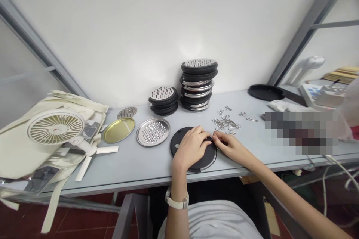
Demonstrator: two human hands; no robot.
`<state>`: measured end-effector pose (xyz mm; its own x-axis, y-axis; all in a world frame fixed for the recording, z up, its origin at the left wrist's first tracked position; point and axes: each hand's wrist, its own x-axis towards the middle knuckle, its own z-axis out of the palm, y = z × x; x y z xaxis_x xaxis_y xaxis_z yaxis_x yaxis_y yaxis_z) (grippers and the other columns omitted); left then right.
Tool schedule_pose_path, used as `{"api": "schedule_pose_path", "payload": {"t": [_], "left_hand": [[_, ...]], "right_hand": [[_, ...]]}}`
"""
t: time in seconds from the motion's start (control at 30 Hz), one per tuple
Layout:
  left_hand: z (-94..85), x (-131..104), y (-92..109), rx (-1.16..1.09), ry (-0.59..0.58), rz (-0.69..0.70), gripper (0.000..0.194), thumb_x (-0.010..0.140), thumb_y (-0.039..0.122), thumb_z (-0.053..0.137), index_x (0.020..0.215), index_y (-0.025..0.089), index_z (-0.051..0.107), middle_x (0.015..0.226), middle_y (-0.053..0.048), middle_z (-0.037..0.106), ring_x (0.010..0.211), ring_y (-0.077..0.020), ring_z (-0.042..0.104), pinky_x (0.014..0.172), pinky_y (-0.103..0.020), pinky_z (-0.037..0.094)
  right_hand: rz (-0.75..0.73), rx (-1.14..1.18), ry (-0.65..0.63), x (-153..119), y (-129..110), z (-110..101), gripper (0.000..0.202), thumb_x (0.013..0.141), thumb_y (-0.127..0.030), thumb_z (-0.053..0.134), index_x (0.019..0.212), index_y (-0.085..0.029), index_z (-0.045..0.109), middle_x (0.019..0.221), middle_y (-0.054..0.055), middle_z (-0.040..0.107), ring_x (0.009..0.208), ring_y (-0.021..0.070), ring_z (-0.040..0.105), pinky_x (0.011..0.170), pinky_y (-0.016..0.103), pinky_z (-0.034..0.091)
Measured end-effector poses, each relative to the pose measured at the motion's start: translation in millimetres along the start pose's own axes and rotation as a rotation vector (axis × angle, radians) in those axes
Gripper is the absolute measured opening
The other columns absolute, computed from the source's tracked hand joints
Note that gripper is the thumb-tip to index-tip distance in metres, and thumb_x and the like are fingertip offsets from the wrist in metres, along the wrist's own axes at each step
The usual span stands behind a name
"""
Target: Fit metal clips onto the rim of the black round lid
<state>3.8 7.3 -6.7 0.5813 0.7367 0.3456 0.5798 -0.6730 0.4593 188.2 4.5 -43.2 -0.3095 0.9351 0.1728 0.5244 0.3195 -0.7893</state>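
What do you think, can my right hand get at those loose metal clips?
Probably yes: the loose metal clips lie on the table just beyond the right hand with nothing visible between, though it is busy at the edge of the black disc.

The disc (pixel 175 148) lies near the front edge of the table (pixel 126 166), under the left hand (pixel 192 145). The right hand (pixel 228 145) is at the right side of the disc. To the left of the disc, in order: 1 grater (pixel 153 131), 1 lid (pixel 119 130), then 1 bag (pixel 17 145) with 1 fan (pixel 56 127) over it. 1 plate (pixel 127 112) lies behind the lid. At the rear, the short stack (pixel 164 101) stands left of the tall stack (pixel 198 87). Clips (pixel 226 123) lie behind the right hand; 1 tray (pixel 264 92) lies at the right rear.
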Motion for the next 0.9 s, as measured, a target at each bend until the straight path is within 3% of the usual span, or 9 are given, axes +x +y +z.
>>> {"api": "schedule_pose_path", "payload": {"t": [0.3,0.67,0.9], "left_hand": [[3.1,0,0,-0.029,-0.019,-0.011,0.018,0.092,0.020,0.048,0.107,0.019,0.058,0.099,-0.005,0.053,0.101,-0.0197,0.052,0.088,-0.032,0.046],[2.6,-1,0,-0.038,-0.024,-0.025,0.019,0.092,0.019,0.045,0.107,0.020,0.057,0.101,-0.005,0.052,0.104,-0.0210,0.050,0.091,-0.035,0.045],[1.5,-1,0,-0.036,-0.018,-0.027,0.019,0.093,0.020,0.045,0.108,0.020,0.057,0.101,-0.005,0.052,0.103,-0.0206,0.050,0.091,-0.035,0.045]], "right_hand": [[0.002,-0.095,0.039,-2,-2,2,0.028,0.092,-0.032,0.039,0.067,-0.021,0.036,0.058,-0.006,0.035,0.055,0.0113,0.037,0.053,0.025,0.029],[-0.008,-0.273,0.071,-2,-11,3,0.034,0.093,-0.034,0.037,0.062,-0.021,0.041,0.052,-0.004,0.046,0.048,0.0117,0.043,0.050,0.025,0.029],[-0.030,-0.266,0.066,-2,-14,3,0.035,0.095,-0.035,0.034,0.064,-0.021,0.045,0.053,-0.003,0.049,0.049,0.0125,0.045,0.050,0.025,0.030]]}}
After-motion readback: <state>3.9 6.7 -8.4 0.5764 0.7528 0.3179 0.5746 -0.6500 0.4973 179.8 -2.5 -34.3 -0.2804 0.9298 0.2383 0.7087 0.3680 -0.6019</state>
